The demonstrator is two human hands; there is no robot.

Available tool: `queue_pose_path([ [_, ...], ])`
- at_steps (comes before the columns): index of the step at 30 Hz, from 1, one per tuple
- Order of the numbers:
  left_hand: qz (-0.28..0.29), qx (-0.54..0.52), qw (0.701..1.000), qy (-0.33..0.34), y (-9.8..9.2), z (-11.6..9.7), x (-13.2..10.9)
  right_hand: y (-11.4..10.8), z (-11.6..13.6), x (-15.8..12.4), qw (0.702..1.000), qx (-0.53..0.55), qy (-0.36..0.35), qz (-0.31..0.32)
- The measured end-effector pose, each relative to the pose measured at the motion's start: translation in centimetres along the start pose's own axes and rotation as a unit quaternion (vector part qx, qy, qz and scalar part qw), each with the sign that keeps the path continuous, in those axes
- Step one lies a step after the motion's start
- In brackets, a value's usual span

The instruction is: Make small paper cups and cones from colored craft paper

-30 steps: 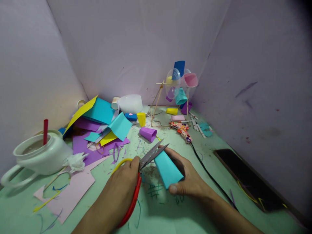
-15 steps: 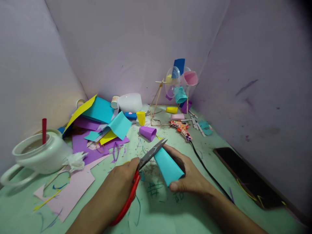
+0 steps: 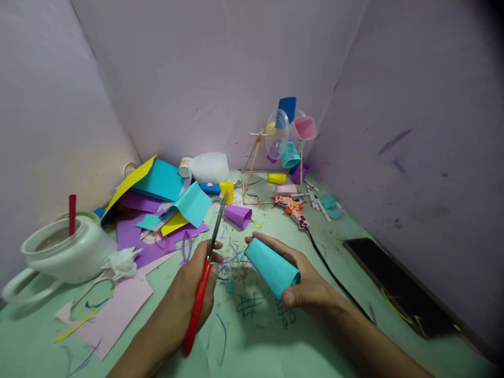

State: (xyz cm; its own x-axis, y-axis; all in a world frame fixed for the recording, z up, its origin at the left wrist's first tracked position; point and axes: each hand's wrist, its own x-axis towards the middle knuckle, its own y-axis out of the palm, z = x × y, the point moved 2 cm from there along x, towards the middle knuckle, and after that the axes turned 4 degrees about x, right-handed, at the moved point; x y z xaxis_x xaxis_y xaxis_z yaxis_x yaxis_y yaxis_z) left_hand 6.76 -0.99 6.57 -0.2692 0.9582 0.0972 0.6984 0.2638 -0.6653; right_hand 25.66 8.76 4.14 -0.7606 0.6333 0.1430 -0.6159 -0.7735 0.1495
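Observation:
My left hand (image 3: 197, 283) is closed around red-handled scissors (image 3: 198, 302), whose blades point up and away with their tips near a small yellow paper cup (image 3: 227, 192). In my right hand (image 3: 305, 278) is a turquoise paper cup (image 3: 271, 268), lying tilted across the palm with the fingers behind it and the thumb at its near end. The scissors and the turquoise cup are apart. Beyond the hands, a purple paper cup (image 3: 238, 216) lies on its side. Small paper scraps (image 3: 230, 286) are scattered on the green table between the hands.
Coloured paper sheets (image 3: 161, 178) are heaped at left, by a white pot (image 3: 74, 252) with a red stick. A stick-frame wheel (image 3: 277, 134) carrying paper cups stands at the back. A patterned glue gun (image 3: 293, 207) with a black cord and a phone (image 3: 394, 283) lie at right.
The scissors have swung away from the turquoise cup's far end to the left, their blades now more upright. My right hand keeps the cup, which has turned slightly.

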Motion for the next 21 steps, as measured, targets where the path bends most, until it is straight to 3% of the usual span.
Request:
queue_pose_path([
  [4,0.032,-0.121,0.991,-0.043,0.2,-0.6,-0.2,0.4,0.8,-0.1,0.997,-0.063,-0.031,0.018],
  [7,0.035,-0.275,0.956,-0.095,0.7,-0.7,-0.4,1.0,1.0,-0.4,0.989,-0.134,-0.04,0.044],
  [10,0.06,-0.364,0.923,-0.111,1.5,-0.7,-0.5,1.6,0.8,-0.8,0.98,-0.179,-0.03,0.08],
  [14,0.06,-0.415,0.9,-0.116,2.0,-0.6,-0.4,1.9,0.5,-0.9,0.974,-0.2,-0.039,0.098],
  [21,0.029,-0.423,0.9,-0.103,2.5,-0.8,-0.7,2.4,0.6,-0.9,0.969,-0.214,-0.073,0.101],
])
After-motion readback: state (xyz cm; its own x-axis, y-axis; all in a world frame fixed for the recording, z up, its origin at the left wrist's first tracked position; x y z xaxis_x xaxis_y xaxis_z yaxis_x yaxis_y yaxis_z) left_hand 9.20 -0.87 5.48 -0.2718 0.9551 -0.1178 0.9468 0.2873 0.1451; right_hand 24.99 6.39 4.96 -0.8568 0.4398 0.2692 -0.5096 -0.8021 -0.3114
